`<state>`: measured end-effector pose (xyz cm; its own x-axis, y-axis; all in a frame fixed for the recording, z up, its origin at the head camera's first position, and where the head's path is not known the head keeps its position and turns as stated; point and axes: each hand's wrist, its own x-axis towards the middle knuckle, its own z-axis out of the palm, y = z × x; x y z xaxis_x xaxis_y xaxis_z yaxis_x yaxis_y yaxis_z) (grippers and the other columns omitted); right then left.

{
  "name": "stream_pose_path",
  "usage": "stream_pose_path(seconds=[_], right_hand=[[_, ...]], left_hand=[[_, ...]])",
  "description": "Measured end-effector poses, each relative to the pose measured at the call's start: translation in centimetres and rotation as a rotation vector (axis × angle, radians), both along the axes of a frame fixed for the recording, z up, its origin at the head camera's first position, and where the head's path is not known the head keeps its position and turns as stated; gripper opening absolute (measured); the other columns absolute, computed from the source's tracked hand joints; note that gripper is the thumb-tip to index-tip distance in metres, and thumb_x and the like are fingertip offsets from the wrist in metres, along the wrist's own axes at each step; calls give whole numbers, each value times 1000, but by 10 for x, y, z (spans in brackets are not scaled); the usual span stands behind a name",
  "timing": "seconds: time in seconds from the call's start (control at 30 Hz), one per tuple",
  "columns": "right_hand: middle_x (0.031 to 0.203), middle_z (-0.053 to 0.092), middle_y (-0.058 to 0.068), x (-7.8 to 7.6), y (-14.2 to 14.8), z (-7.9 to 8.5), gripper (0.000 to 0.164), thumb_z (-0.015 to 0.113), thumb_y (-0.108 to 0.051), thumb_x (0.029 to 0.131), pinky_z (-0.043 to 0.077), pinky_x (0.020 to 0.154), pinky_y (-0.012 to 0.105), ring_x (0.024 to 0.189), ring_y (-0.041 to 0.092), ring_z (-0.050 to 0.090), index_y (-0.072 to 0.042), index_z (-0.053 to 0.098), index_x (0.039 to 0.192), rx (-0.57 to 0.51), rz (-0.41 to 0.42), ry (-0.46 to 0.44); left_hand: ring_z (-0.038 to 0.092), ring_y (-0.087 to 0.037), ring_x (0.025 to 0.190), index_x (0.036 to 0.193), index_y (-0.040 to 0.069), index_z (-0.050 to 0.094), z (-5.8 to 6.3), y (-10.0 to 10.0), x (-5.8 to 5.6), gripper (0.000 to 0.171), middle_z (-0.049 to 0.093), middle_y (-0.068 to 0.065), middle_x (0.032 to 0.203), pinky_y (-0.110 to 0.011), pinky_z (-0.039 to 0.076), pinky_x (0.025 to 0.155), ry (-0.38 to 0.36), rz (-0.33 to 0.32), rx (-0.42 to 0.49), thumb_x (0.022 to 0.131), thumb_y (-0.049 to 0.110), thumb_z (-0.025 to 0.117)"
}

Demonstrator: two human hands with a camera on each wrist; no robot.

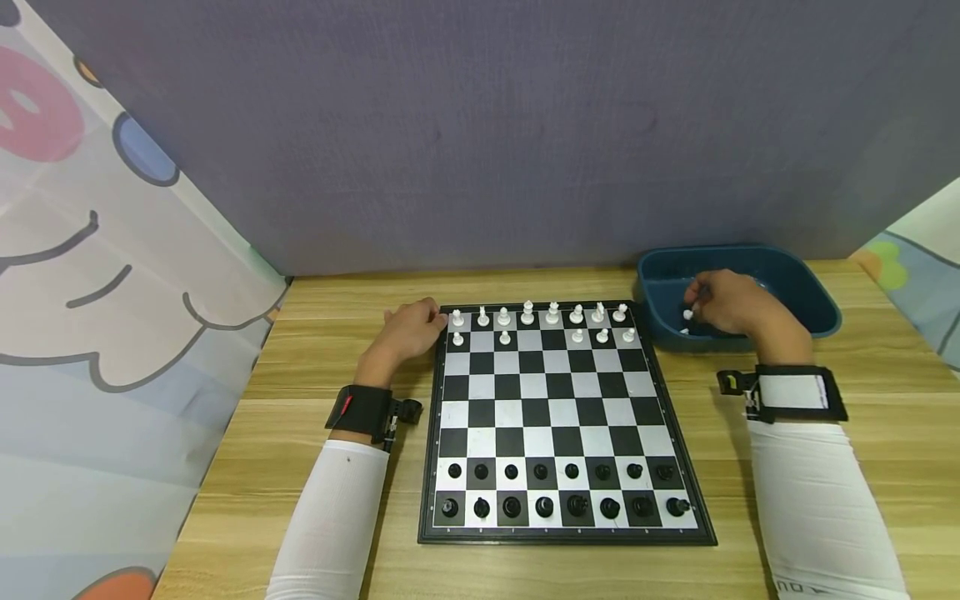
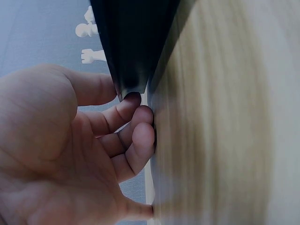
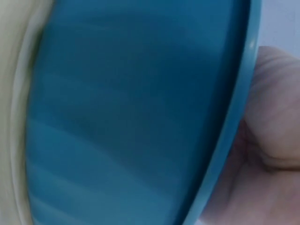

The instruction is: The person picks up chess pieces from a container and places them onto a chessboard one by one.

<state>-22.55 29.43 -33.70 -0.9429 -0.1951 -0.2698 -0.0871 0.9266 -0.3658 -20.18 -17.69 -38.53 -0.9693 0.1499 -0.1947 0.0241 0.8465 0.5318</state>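
Note:
My left hand is at the far left corner of the chessboard. In the left wrist view its thumb and index finger pinch the board's dark corner, the other fingers curled below. My right hand reaches down into the blue plastic bin, fingers curled, with a small white chess piece at the fingertips. Another white bit lies in the bin near them. The bin's wall hides those fingertips in the right wrist view.
White pieces stand in the board's far two rows, with gaps in the pawn row. Black pieces fill the near two rows. A grey panel rises behind the wooden table, and patterned cloth hangs at left.

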Motion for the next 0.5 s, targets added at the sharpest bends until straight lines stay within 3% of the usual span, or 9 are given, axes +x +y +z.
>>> stream_pose_path(seconds=[0.37,0.5], right_hand=[[126,56,38,0,-3,2,32,39,-4,102,49,82,59,110,50,57,6,53,129,-25,-3,62],[123,55,36,0,-7,3,36,31,-4,103,46,72,48,90,40,55,7,49,133,-38,-4,85]], left_hand=[[62,-34,109,107,9,59,1,1,1,27,55,-6,82,-73,-1,123,0,5,1,109,31,44],[62,-34,108,108,9,59,1,0,1,28,55,-7,82,-73,-1,123,-2,6,3,109,32,43]])
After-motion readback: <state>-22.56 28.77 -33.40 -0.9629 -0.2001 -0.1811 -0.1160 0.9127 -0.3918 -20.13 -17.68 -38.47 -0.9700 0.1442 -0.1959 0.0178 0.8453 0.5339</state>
